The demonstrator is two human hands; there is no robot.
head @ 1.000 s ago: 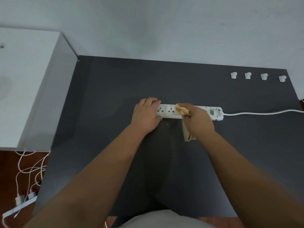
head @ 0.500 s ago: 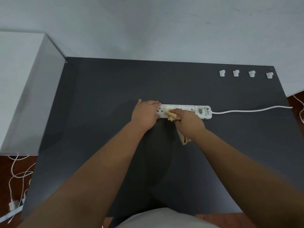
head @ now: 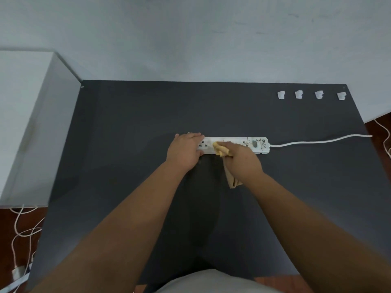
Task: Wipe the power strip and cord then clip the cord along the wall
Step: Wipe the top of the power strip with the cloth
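A white power strip [head: 249,144] lies across the middle of the dark grey table [head: 131,127], smudged near its switch end. Its white cord [head: 317,141] runs right, off the table edge. My left hand [head: 186,152] presses down on the strip's left end and hides it. My right hand [head: 243,161] grips a yellow-tan cloth [head: 221,150], bunched on the strip's middle sockets, with its tail [head: 232,181] hanging toward me on the table. Several white cord clips [head: 311,95] sit in a row at the far right corner.
A light blue wall [head: 211,39] rises behind the table. A white cabinet [head: 25,115] stands against the table's left side. Loose white cables [head: 23,233] lie on the wooden floor at the lower left, and another cable [head: 384,134] at the right.
My right hand slid the cloth leftward along the strip, from near the switch end to the middle sockets. My left hand stayed on the left end. The camera view shifted.
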